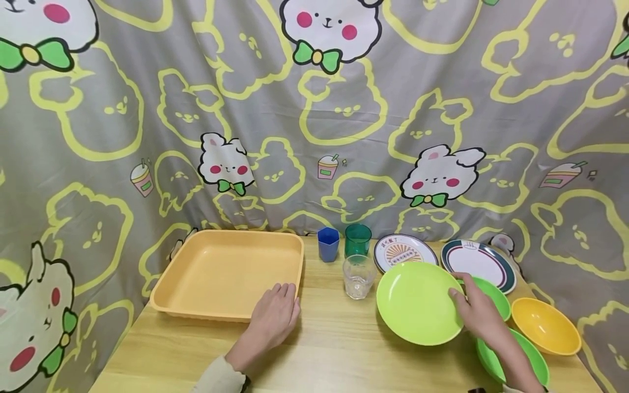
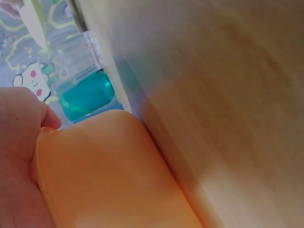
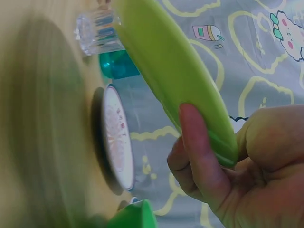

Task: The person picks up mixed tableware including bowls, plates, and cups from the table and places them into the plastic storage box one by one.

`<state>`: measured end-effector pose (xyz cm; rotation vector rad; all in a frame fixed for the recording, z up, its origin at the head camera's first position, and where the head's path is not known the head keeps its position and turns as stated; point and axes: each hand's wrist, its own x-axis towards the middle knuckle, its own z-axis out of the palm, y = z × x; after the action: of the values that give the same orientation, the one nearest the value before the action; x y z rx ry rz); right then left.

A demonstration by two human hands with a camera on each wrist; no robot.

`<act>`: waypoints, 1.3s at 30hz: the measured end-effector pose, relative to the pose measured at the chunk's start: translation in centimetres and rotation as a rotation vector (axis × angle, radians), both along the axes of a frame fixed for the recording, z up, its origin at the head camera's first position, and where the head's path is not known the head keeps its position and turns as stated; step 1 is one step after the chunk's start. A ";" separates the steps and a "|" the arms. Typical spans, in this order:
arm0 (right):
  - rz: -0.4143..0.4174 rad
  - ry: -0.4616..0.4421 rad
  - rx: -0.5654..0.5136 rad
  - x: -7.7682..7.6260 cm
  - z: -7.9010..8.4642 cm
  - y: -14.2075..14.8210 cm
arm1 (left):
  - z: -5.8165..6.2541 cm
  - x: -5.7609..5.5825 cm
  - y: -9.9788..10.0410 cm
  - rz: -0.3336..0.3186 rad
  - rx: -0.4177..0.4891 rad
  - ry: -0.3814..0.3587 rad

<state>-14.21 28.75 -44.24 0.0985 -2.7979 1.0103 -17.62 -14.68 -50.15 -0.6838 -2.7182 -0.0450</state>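
Note:
My right hand [image 1: 474,305] pinches the right edge of a lime-green plate [image 1: 417,303], thumb on one face and fingers on the other. In the right wrist view the plate [image 3: 175,66] is tilted and held above the table. My left hand [image 1: 275,314] grips the rim at the near right corner of an orange-yellow rectangular tray [image 1: 236,267]. The left wrist view shows the outer wall of this tray [image 2: 109,171], with the left hand [image 2: 21,156] over its rim. Nothing lies in the tray.
A blue cup [image 1: 328,245], a green cup [image 1: 357,241] and a clear glass [image 1: 357,278] stand between tray and plate. Behind are two patterned plates [image 1: 405,245]. To the right sit green bowls [image 1: 516,357] and a yellow-orange bowl [image 1: 545,326]. A patterned curtain [image 1: 275,120] hangs behind.

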 end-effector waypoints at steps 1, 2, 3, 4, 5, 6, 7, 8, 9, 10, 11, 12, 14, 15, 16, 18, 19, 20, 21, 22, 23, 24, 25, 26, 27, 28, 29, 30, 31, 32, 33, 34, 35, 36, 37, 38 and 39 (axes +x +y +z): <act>0.002 0.024 0.016 -0.2 0.2 0.0 | 0.0 0.0 0.0 0.001 0.000 0.001; 0.004 0.046 0.027 -0.4 0.5 0.1 | 0.0 0.0 0.0 0.001 0.002 0.001; 0.004 0.067 0.033 -0.6 0.7 0.1 | 0.0 0.0 -0.1 0.000 0.005 0.000; 0.004 0.085 0.043 -0.8 0.9 0.1 | 0.0 0.0 -0.1 0.000 0.006 -0.001; 0.002 0.102 0.050 -1.0 1.1 0.1 | 0.0 0.0 -0.1 0.000 0.008 -0.004; -0.001 0.121 0.059 -1.2 1.2 0.2 | 0.0 -0.1 -0.1 -0.001 0.011 -0.007; -0.003 0.140 0.067 -1.4 1.4 0.2 | 0.0 0.0 -0.1 0.000 0.011 -0.011; -0.005 0.156 0.075 -1.6 1.6 0.2 | 0.0 0.0 -0.1 -0.001 0.013 -0.016; -0.005 0.170 0.081 -1.7 1.8 0.2 | 0.0 0.0 -0.1 -0.002 0.015 -0.019; -0.005 0.174 0.082 -1.9 2.0 0.2 | -0.1 0.0 -0.1 -0.002 0.015 -0.023; -0.006 0.184 0.082 -2.1 2.2 0.2 | -0.1 0.0 -0.1 -0.003 0.016 -0.026; -0.007 0.192 0.081 -2.2 2.4 0.2 | -0.1 0.0 -0.1 -0.004 0.017 -0.029; -0.011 0.194 0.077 -2.5 2.7 0.1 | -0.1 0.0 -0.1 -0.006 0.018 -0.032; -0.012 0.196 0.072 -2.7 2.9 0.1 | -0.1 0.0 -0.1 -0.007 0.019 -0.032; -0.015 0.199 0.069 -2.8 3.0 0.0 | 0.0 0.0 -0.1 -0.007 0.020 -0.033; -0.022 0.204 0.059 -3.1 3.2 -0.1 | 0.0 0.0 -0.1 -0.007 0.023 -0.035; -0.029 0.214 0.054 -3.3 3.2 -0.2 | 0.0 0.0 -0.1 -0.006 0.022 -0.035; -0.037 0.232 0.050 -3.4 3.3 -0.3 | 0.1 0.0 -0.1 -0.005 0.020 -0.034; -0.045 0.251 0.047 -3.5 3.3 -0.4 | 0.1 0.0 -0.1 -0.005 0.017 -0.033; -0.056 0.271 0.044 -3.6 3.3 -0.5 | 0.1 0.0 -0.1 -0.005 0.016 -0.033; -0.067 0.288 0.040 -3.7 3.4 -0.6 | 0.1 0.0 -0.1 -0.005 0.012 -0.030; -0.079 0.309 0.037 -3.8 3.4 -0.7 | 0.1 0.0 -0.1 -0.005 0.011 -0.030; -0.090 0.329 0.032 -3.9 3.5 -0.9 | 0.1 0.0 0.0 -0.005 0.010 -0.028; -0.101 0.342 0.026 -4.0 3.6 -1.0 | 0.1 0.0 0.0 -0.004 0.010 -0.027; -0.113 0.349 0.017 -4.1 3.7 -1.1 | 0.1 0.0 0.0 -0.003 0.013 -0.028; -0.125 0.354 0.007 -4.2 3.7 -1.2 | 0.0 0.0 0.0 -0.001 0.015 -0.029; -0.135 0.359 -0.004 -4.3 3.8 -1.3 | 0.0 0.0 0.0 0.000 0.016 -0.028; -0.147 0.363 -0.015 -4.4 3.9 -1.5 | -0.1 0.0 0.0 0.001 0.019 -0.028; -0.159 0.367 -0.026 -4.5 3.9 -1.6 | -0.1 0.0 0.0 0.003 0.022 -0.028; -0.172 0.370 -0.037 -4.6 3.9 -1.7 | -0.1 0.0 0.0 0.003 0.023 -0.027; -0.187 0.374 -0.049 -4.7 3.9 -1.8 | -0.1 0.0 0.0 0.003 0.026 -0.027; -0.198 0.375 -0.064 -4.8 3.9 -1.9 | -0.1 0.0 0.0 0.002 0.028 -0.026; -0.208 0.375 -0.077 -4.8 3.8 -2.0 | -0.1 0.0 0.1 0.001 0.031 -0.025; -0.218 0.373 -0.094 -4.9 3.8 -2.1 | 0.0 0.0 0.1 0.001 0.034 -0.025; -0.229 0.371 -0.116 -5.0 3.8 -2.2 | 0.0 0.0 0.1 0.001 0.036 -0.024; -0.239 0.368 -0.140 -5.1 3.7 -2.3 | 0.0 0.0 0.1 0.002 0.036 -0.024; -0.245 0.361 -0.168 -5.2 3.6 -2.4 | 0.0 0.0 0.1 0.002 0.036 -0.025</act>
<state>-19.41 26.34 -40.60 -0.0748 -2.3253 1.0418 -17.60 -14.58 -50.15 -0.6744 -2.7345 -0.1026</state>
